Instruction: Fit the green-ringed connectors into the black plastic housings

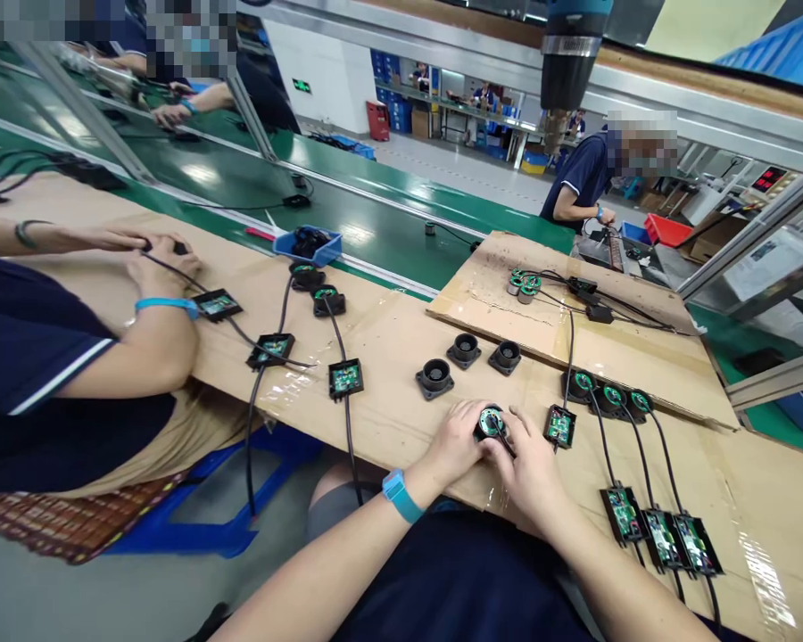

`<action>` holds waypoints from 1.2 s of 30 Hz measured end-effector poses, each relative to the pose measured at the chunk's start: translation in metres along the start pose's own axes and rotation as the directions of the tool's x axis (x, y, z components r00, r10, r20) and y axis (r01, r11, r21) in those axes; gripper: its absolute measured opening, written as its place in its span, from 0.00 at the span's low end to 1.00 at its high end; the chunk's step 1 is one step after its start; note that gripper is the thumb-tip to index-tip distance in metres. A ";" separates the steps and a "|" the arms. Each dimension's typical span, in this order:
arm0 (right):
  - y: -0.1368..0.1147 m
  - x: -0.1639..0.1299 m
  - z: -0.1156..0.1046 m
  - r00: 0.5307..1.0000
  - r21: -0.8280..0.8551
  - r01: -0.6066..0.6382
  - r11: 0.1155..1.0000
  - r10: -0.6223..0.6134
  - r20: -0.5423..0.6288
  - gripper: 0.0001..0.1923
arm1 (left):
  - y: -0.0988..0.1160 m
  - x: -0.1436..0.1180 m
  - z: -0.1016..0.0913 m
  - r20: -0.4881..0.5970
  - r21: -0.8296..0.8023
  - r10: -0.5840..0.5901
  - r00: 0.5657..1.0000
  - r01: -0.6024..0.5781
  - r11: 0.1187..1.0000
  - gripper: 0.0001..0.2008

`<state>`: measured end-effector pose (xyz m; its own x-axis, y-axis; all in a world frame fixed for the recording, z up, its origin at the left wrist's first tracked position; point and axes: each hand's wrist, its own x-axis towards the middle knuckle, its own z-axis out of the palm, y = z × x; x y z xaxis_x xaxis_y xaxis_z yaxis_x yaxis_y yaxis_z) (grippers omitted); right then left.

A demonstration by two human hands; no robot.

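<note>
The fingers of the left hand point(453, 439) and right hand point(527, 465) close narrowly around a small round black part with a green board point(490, 422), held at the near edge of the cardboard-covered bench point(401, 357). Just beyond stand three empty black housings point(465, 349). To the right, a cabled square module point(559, 426) lies close, with three more wired units point(662, 538) farther out. A co-worker's hands point(148, 259) work at the left.
</note>
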<state>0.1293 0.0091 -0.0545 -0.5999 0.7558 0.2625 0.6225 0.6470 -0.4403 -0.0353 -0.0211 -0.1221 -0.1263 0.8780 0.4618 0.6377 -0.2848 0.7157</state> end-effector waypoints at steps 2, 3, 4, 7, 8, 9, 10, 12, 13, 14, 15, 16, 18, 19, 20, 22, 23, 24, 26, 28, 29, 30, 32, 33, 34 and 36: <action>-0.003 0.007 0.001 0.997 0.032 -0.004 0.999 0.001 0.073 0.20 | -0.004 -0.004 0.004 -0.020 0.019 0.019 1.000 -0.019 1.000 0.25; -0.005 0.011 0.002 0.995 0.037 -0.013 0.999 0.010 0.099 0.20 | -0.006 -0.007 0.006 -0.024 0.028 0.023 0.999 -0.022 0.999 0.27; -0.006 0.014 0.004 0.993 0.034 -0.025 0.999 0.020 0.118 0.20 | -0.009 -0.009 0.008 -0.022 0.036 0.025 0.999 -0.024 0.999 0.29; -0.004 0.026 0.004 0.981 0.000 -0.039 0.999 0.038 0.192 0.20 | -0.013 -0.012 0.011 0.017 0.036 0.015 1.000 -0.016 0.999 0.32; -0.002 0.031 0.002 0.973 -0.003 -0.031 1.000 0.031 0.231 0.19 | -0.014 -0.012 0.011 0.026 0.031 -0.004 1.000 0.003 1.000 0.34; 0.002 0.036 -0.001 0.964 -0.002 -0.022 1.000 0.021 0.264 0.17 | -0.014 -0.012 0.010 0.029 0.017 -0.026 0.999 0.025 1.000 0.37; 0.006 0.041 -0.006 0.961 0.004 -0.013 1.000 0.011 0.276 0.16 | -0.014 -0.011 0.008 0.024 -0.012 -0.044 0.999 0.045 0.999 0.41; 0.014 0.048 -0.013 0.979 0.034 0.003 0.999 -0.010 0.206 0.14 | -0.012 -0.009 0.003 -0.015 -0.112 -0.069 0.998 0.067 0.991 0.48; 0.017 0.049 -0.015 0.992 0.048 0.003 0.999 -0.009 0.122 0.15 | -0.011 -0.008 0.000 -0.044 -0.166 -0.075 0.996 0.067 0.984 0.47; 0.020 0.048 -0.015 0.999 0.057 -0.001 0.998 -0.001 0.036 0.16 | -0.010 -0.007 -0.003 -0.077 -0.211 -0.084 0.994 0.066 0.975 0.45; 0.022 0.046 -0.014 1.000 0.057 -0.012 0.998 0.014 -0.027 0.17 | -0.010 -0.006 -0.005 -0.110 -0.239 -0.103 0.989 0.075 0.968 0.43; 0.023 0.044 -0.012 0.998 0.049 -0.030 0.998 0.032 -0.048 0.18 | -0.010 -0.005 -0.006 -0.140 -0.253 -0.138 0.980 0.100 0.962 0.40; 0.023 0.038 -0.008 0.997 0.024 -0.073 0.997 0.073 0.027 0.17 | -0.010 -0.004 -0.006 -0.181 -0.270 -0.229 0.956 0.176 0.947 0.33; 0.023 0.035 -0.007 0.994 0.021 -0.081 0.996 0.079 0.074 0.16 | -0.011 -0.004 -0.006 -0.191 -0.284 -0.273 0.943 0.213 0.935 0.31; 0.022 0.033 -0.007 0.994 0.028 -0.078 0.997 0.076 0.084 0.15 | -0.012 -0.004 -0.005 -0.188 -0.305 -0.308 0.932 0.243 0.921 0.29; 0.021 0.031 -0.007 0.998 0.053 -0.061 0.997 0.062 -0.013 0.17 | -0.013 -0.004 -0.004 -0.172 -0.349 -0.343 0.923 0.269 0.898 0.26; 0.020 0.030 -0.006 0.996 0.055 -0.054 0.997 0.058 -0.065 0.18 | -0.013 -0.004 -0.003 -0.163 -0.364 -0.349 0.923 0.272 0.891 0.26; 0.021 0.029 -0.004 0.994 0.049 -0.055 0.997 0.059 -0.087 0.19 | -0.013 -0.004 -0.003 -0.159 -0.373 -0.352 0.922 0.275 0.886 0.26; 0.021 0.028 0.002 0.997 0.031 -0.078 0.996 0.079 -0.021 0.18 | -0.013 -0.004 -0.004 -0.164 -0.375 -0.364 0.917 0.283 0.883 0.25; 0.021 0.029 0.004 0.992 0.037 -0.108 0.993 0.105 0.072 0.16 | -0.013 -0.004 -0.005 -0.167 -0.371 -0.383 0.908 0.302 0.878 0.24; 0.019 0.031 0.000 0.991 0.064 -0.114 0.991 0.110 0.074 0.15 | -0.013 -0.004 -0.005 -0.161 -0.370 -0.394 0.905 0.314 0.874 0.23; 0.017 0.032 -0.009 0.993 0.110 -0.110 0.988 0.107 0.041 0.15 | -0.013 -0.004 -0.006 -0.151 -0.368 -0.402 0.903 0.326 0.871 0.22; 0.013 0.035 -0.045 0.991 0.223 -0.059 0.973 0.084 -0.105 0.14 | -0.013 -0.003 -0.006 -0.124 -0.342 -0.403 0.907 0.342 0.875 0.21; 0.011 0.035 -0.071 0.976 0.273 -0.019 0.962 0.078 -0.205 0.15 | -0.013 -0.002 -0.006 -0.112 -0.316 -0.393 0.913 0.342 0.885 0.20; 0.010 0.035 -0.102 0.949 0.301 0.023 0.953 0.074 -0.307 0.16 | -0.014 -0.002 -0.006 -0.100 -0.282 -0.379 0.920 0.339 0.898 0.20; 0.012 0.031 -0.171 0.859 0.289 0.083 0.954 0.078 -0.506 0.17 | -0.015 -0.001 -0.004 -0.082 -0.185 -0.336 0.938 0.317 0.930 0.20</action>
<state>0.2045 0.0580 0.0953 -0.2123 0.7509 0.6254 0.3989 0.6508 -0.6460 -0.0476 -0.0195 -0.1311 -0.3955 0.8877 0.2358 0.4126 -0.0577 0.9091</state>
